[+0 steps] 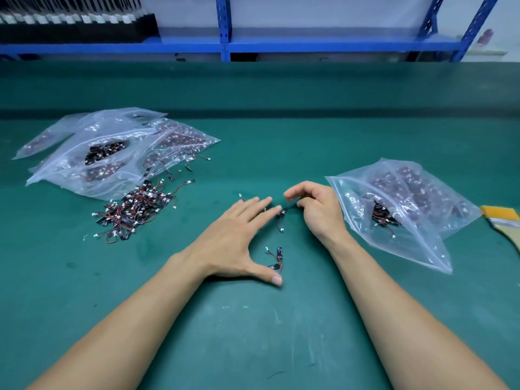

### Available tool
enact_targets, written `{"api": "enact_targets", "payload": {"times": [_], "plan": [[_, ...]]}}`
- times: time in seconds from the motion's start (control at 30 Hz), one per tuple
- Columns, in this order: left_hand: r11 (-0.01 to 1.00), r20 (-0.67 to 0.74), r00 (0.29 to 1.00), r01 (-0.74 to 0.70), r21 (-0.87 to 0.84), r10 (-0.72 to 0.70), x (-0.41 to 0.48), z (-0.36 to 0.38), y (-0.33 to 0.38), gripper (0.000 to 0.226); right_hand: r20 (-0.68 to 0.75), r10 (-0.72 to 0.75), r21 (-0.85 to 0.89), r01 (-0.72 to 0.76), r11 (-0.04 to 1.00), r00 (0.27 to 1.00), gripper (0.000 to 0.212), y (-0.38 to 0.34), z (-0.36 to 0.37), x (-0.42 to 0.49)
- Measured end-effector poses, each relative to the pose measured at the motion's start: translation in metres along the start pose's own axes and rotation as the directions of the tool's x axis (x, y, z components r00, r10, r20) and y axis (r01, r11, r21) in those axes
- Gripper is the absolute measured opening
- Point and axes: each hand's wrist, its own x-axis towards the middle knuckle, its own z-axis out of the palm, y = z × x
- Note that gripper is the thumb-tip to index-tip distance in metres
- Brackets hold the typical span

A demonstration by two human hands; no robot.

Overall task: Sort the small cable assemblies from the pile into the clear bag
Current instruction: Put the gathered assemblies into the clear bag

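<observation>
The left hand [239, 235] is lying flat on the green mat [281, 333], fingers straight and spread, gripping nothing. The right hand [318, 209] is hovering just beside it with fingers curled; whether it is pinching the small black cable assembly [282, 213] between the hands cannot be told. The tangled pile of red-and-black cable assemblies [135, 212] is lying well left, nearer the left hand, while the clear plastic zip bag [408, 220] is lying just right of the right hand, its zip edge running near-to-far alongside that wrist.
</observation>
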Motion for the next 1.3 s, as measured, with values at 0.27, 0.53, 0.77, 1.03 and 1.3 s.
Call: {"api": "enact_targets", "payload": {"times": [0.27, 0.53, 0.77, 1.03, 1.3], "plan": [[0.987, -0.235, 0.971, -0.076, -0.139, 0.042, 0.019, -0.001, 0.010, 0.025, -0.001, 0.040, 0.033, -0.040, 0.999, 0.999, 0.040, -0.003, -0.001, -0.001], [0.942, -0.358, 0.931, -0.056, -0.331, -0.070, -0.018, -0.015, -0.017, 0.058, 0.016, 0.050, 0.001, -0.050, 0.999, 0.999, 0.040, -0.005, -0.001, -0.002], [0.989, -0.071, 0.997, -0.008, 0.148, 0.018, -0.002, -0.010, -0.008, 0.100, 0.019, 0.047, -0.040, -0.046, 0.998, 0.999, 0.035, -0.008, 0.000, -0.004], [0.995, -0.181, 0.982, -0.040, 0.095, 0.057, 0.006, -0.009, -0.005, 0.030, 0.002, 0.055, -0.087, -0.054, 0.995, 0.998, 0.031, -0.007, 0.001, -0.004], [0.999, -0.294, 0.955, 0.034, 0.029, -0.024, 0.010, -0.009, -0.010, 0.016, 0.015, 0.080, -0.068, -0.079, 0.995, 0.997, 0.029, -0.014, 0.000, -0.008]]}}
